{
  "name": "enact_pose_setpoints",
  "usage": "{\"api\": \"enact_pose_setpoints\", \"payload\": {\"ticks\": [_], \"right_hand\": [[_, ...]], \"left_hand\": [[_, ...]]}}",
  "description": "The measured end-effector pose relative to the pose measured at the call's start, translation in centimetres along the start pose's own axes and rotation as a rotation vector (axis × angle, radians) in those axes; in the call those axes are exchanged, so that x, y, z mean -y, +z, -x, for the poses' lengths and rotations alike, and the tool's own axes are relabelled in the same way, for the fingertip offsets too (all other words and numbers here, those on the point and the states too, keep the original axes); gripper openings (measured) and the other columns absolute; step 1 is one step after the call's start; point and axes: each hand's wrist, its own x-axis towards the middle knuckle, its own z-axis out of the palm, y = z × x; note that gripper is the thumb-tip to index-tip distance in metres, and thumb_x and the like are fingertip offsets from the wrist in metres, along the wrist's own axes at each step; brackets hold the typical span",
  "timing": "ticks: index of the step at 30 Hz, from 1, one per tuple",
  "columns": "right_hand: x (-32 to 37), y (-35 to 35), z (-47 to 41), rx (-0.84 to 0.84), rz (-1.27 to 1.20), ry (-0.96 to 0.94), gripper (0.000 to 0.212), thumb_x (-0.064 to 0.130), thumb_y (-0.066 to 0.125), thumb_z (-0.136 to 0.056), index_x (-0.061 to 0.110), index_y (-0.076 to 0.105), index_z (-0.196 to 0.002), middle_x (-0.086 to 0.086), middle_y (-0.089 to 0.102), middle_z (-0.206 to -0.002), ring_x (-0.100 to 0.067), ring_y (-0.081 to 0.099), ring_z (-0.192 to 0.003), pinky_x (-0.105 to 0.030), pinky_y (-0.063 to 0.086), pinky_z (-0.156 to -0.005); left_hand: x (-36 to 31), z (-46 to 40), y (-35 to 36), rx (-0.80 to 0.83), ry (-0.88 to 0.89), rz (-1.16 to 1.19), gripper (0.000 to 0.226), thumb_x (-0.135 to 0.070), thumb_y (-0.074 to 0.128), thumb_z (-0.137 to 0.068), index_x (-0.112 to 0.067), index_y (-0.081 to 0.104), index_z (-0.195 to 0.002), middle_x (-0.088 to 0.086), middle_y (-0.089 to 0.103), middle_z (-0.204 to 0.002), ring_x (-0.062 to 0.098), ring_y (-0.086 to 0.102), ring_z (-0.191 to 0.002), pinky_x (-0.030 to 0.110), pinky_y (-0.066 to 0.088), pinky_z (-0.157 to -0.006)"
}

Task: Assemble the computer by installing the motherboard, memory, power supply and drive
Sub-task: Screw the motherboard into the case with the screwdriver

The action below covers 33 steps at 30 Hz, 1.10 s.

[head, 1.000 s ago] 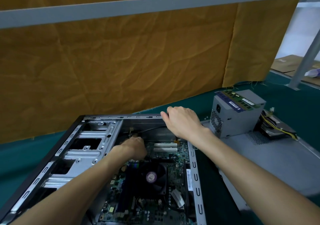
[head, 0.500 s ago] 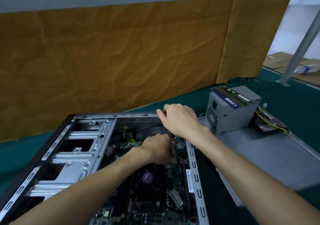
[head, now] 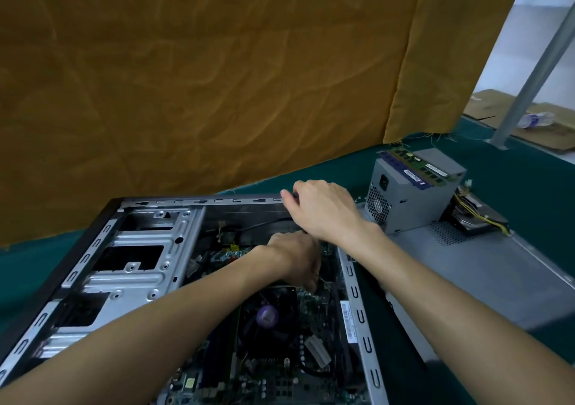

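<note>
The open computer case [head: 199, 200] lies on its side on the green table. Inside it sits the motherboard [head: 280, 383] with a black CPU fan [head: 267, 316]. My left hand [head: 292, 255] reaches into the case, its fingers curled down at the board's far right edge; the fingertips are partly hidden. My right hand [head: 323, 211] grips the case's far right rim corner. The grey power supply [head: 407, 199] stands outside to the right, with memory sticks [head: 417, 163] lying on top. The drive [head: 479, 218] lies behind it among yellow cables.
A grey side panel [head: 466, 264] lies flat under the power supply, right of the case. The metal drive cage [head: 137, 267] fills the case's left half. A brown cloth [head: 217, 77] hangs close behind the table. A metal post [head: 529, 77] rises at the far right.
My left hand has slid right across the motherboard, from its far middle to its far right edge. My right hand has stayed on the case corner.
</note>
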Motion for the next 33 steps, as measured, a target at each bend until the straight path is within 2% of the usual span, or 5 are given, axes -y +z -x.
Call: {"api": "enact_pose_setpoints", "payload": {"ticks": [8, 21, 27, 30, 33], "right_hand": [[1.1, -1.7, 0.3, 0.16, 0.007, -0.252, 0.04, 0.049, 0.047, -0.104, 0.017, 0.052, -0.126, -0.007, 0.066, -0.112, -0.03, 0.061, -0.098, -0.039, 0.041, -0.078], [1.4, -2.8, 1.4, 0.262, 0.058, -0.033, 0.006, 0.021, 0.042, -0.107, 0.019, 0.046, -0.102, -0.007, 0.059, -0.096, -0.036, 0.061, -0.095, -0.038, 0.035, -0.072], [3.1, -4.6, 7.3, 0.192, -0.004, 0.034, 0.05, 0.036, 0.051, -0.105, 0.013, 0.042, -0.149, -0.014, 0.045, -0.143, -0.033, 0.044, -0.132, -0.047, 0.037, -0.113], [4.4, -5.9, 11.7, 0.204, -0.068, -0.047, 0.033, 0.03, 0.057, -0.101, 0.019, 0.054, -0.131, -0.003, 0.056, -0.124, -0.024, 0.057, -0.114, -0.046, 0.051, -0.098], [6.2, -7.2, 13.6, 0.56, 0.088, -0.087, 0.07, 0.033, 0.071, -0.091, 0.013, 0.034, -0.148, -0.003, 0.067, -0.102, -0.026, 0.065, -0.092, -0.045, 0.057, -0.077]], "left_hand": [[2.3, 6.0, 1.1, -0.259, -0.056, 0.139, 0.02, -0.029, 0.064, -0.092, -0.025, 0.075, -0.108, 0.004, 0.073, -0.111, 0.027, 0.068, -0.106, 0.039, 0.055, -0.09], [6.8, 16.5, 3.8, -0.595, -0.098, 0.228, 0.063, 0.016, 0.057, -0.074, -0.029, 0.07, -0.117, -0.002, 0.047, -0.147, 0.02, 0.024, -0.148, 0.044, 0.03, -0.116], [6.5, 15.8, 4.6, -0.657, -0.068, 0.091, 0.04, -0.002, 0.055, -0.09, -0.029, 0.074, -0.112, -0.003, 0.059, -0.135, 0.022, 0.027, -0.148, 0.046, 0.025, -0.116], [5.5, 15.2, 4.5, -0.607, -0.027, -0.123, 0.032, -0.018, 0.053, -0.095, -0.035, 0.07, -0.117, -0.006, 0.06, -0.13, 0.024, 0.042, -0.133, 0.042, 0.023, -0.108], [4.7, 14.7, 4.3, -0.522, -0.049, -0.318, 0.027, -0.031, 0.051, -0.094, -0.034, 0.066, -0.116, -0.004, 0.061, -0.123, 0.026, 0.05, -0.123, 0.046, 0.022, -0.105]]}}
